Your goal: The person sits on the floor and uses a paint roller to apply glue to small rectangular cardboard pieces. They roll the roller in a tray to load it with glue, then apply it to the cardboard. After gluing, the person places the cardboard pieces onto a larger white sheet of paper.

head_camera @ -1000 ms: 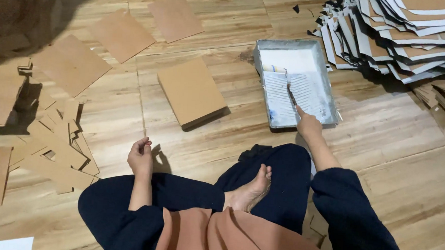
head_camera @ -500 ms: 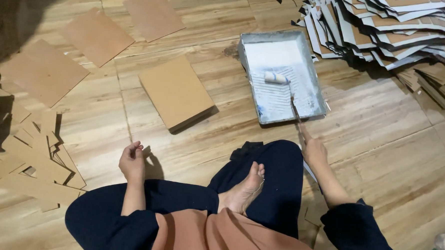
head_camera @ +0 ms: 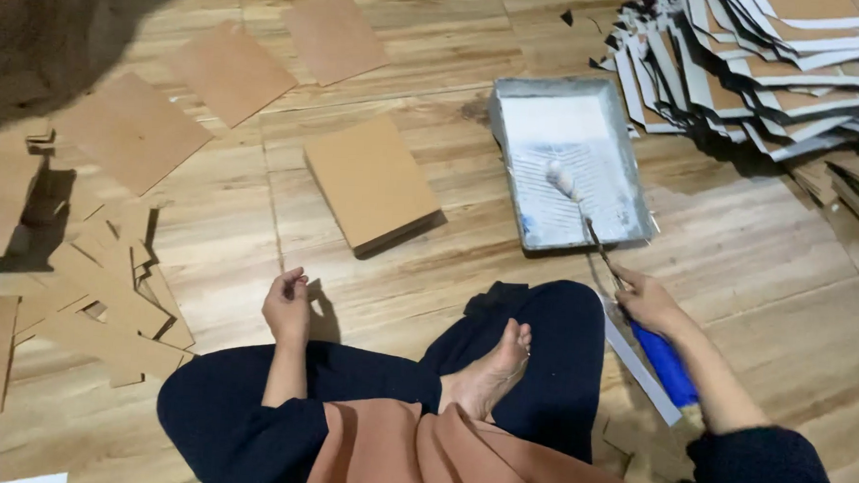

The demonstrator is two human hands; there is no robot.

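The grey rectangular metal paint tray lies on the pale wooden plank floor, and everything else sits around it. In its ribbed lower half rests the small white paint roller, its thin wire shaft running off the tray's near rim towards the person. The right hand, just below the tray's near right corner, closes its fingers around the roller's blue handle. The left hand is well to the lower left of the tray, resting on the floor by the knee with fingers loosely curled and holding nothing. Left of the tray, near but apart, lies a brown rectangular cardboard stack with a strip of bare floor between their edges. Right and above the tray, a heap of white-edged folded cardboard sheets comes just beside its far right corner. Farther left, flat brown cardboard panels and cardboard offcuts crowd the floor. Between tray and crossed legs the floor shows bare.
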